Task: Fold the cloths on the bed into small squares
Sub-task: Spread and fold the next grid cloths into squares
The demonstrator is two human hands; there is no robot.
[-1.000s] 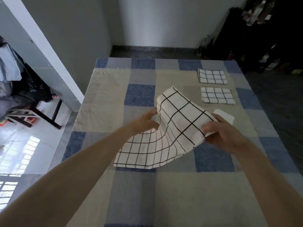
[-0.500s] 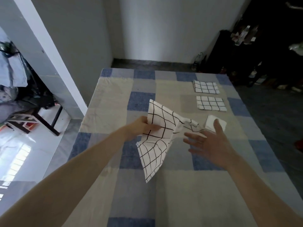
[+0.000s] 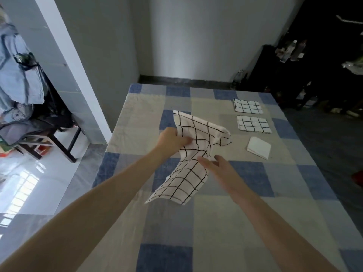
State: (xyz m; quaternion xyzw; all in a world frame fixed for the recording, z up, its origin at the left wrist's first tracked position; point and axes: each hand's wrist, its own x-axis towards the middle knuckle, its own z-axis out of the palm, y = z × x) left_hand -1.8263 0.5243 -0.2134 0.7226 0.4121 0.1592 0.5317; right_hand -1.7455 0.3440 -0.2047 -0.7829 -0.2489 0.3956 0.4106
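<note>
My left hand (image 3: 173, 140) bunches the white black-gridded cloth (image 3: 191, 154) in curled fingers, holding it above the blue-and-beige checked bed (image 3: 225, 222). My right hand (image 3: 222, 171) reaches beside its hanging part, fingers straight and spread. Two folded gridded squares (image 3: 247, 106) and a folded white cloth (image 3: 258, 147) lie beyond.

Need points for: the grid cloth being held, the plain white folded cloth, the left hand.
Black-grid white cloth held up (image 3: 193, 152): head view, on its bunched middle.
Plain white folded cloth (image 3: 258, 147): head view, centre of its top face.
Left hand (image 3: 172, 140): head view, on its back, gripping the grid cloth.
</note>
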